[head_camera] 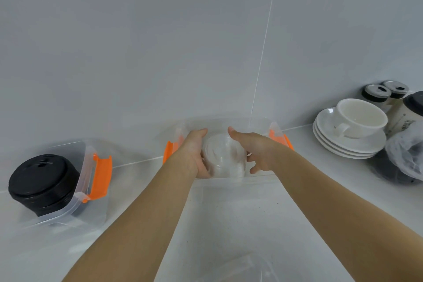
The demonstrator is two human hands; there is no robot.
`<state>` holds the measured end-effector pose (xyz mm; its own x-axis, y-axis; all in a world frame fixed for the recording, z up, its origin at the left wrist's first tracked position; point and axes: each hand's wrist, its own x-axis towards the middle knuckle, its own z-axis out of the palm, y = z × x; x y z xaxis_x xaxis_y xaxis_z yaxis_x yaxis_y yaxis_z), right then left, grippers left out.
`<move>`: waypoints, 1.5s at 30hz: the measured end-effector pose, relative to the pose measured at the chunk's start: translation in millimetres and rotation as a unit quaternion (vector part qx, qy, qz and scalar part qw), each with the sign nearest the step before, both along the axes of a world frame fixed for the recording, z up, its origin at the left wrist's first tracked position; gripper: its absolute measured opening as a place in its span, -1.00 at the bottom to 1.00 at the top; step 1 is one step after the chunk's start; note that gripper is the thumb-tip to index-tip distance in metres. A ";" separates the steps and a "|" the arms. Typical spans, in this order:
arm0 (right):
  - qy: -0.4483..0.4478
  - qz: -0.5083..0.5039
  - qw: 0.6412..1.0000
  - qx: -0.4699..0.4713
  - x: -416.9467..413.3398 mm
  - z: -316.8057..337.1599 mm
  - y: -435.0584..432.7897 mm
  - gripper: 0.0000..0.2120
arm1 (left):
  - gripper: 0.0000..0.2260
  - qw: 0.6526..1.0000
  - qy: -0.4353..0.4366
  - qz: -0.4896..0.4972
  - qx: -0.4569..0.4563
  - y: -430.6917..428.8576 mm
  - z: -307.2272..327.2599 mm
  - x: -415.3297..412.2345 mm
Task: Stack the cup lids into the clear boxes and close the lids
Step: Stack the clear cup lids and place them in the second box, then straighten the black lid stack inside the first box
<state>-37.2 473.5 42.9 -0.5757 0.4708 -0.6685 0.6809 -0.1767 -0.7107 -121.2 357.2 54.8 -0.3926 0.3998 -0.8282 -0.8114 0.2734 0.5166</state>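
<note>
A stack of clear dome cup lids [223, 155] sits inside a clear box [258, 177] with orange clips at the back of the counter. My left hand [196, 151] grips the stack's left side. My right hand [256, 151] is at the stack's right side, thumb against it and fingers spread loose. A second clear box [90, 181] with an orange clip stands at the left and holds a stack of black cup lids [42, 182]. A clear box lid [256, 268] lies at the bottom edge of the view.
White saucers [348, 142] with a white cup [360, 119] stand at the right, with jars [377, 94] and a plastic bag [405, 155] of dark things behind and beside them. A tiled wall rises right behind the boxes.
</note>
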 end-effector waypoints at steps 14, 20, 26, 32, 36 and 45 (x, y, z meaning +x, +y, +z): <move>0.020 -0.035 0.996 0.073 10.3 16.6 5.4 -0.39 | -0.35 0.985 0.166 -0.031 -0.035 -4.6 16.4 1.4; 0.066 -0.014 0.987 0.148 21.6 60.4 6.0 -0.60 | -0.36 0.968 0.231 -0.100 0.018 -27.4 54.9 -4.8; 0.162 -0.001 0.967 0.196 24.2 112.1 -18.7 -0.56 | -0.52 0.919 0.380 -0.101 0.034 -82.9 107.0 -8.8; 0.286 0.005 0.919 0.272 12.1 147.5 -72.8 -0.40 | -0.64 0.792 0.609 -0.010 0.041 -156.2 137.5 -9.8; 0.342 0.046 0.895 0.283 -0.6 153.3 -120.9 -0.38 | -0.65 0.734 0.679 0.021 0.025 -211.8 144.8 -16.7; 0.409 0.092 0.882 0.216 -54.6 137.4 -215.6 -0.41 | -0.56 0.724 0.688 0.040 -0.003 -317.7 127.8 -47.8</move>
<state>-91.8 257.9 180.2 -0.8757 0.4277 0.2239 -0.1014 0.2904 -0.9515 -169.0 39.5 182.6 -0.8698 0.3283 0.3684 0.4579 0.2590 0.8504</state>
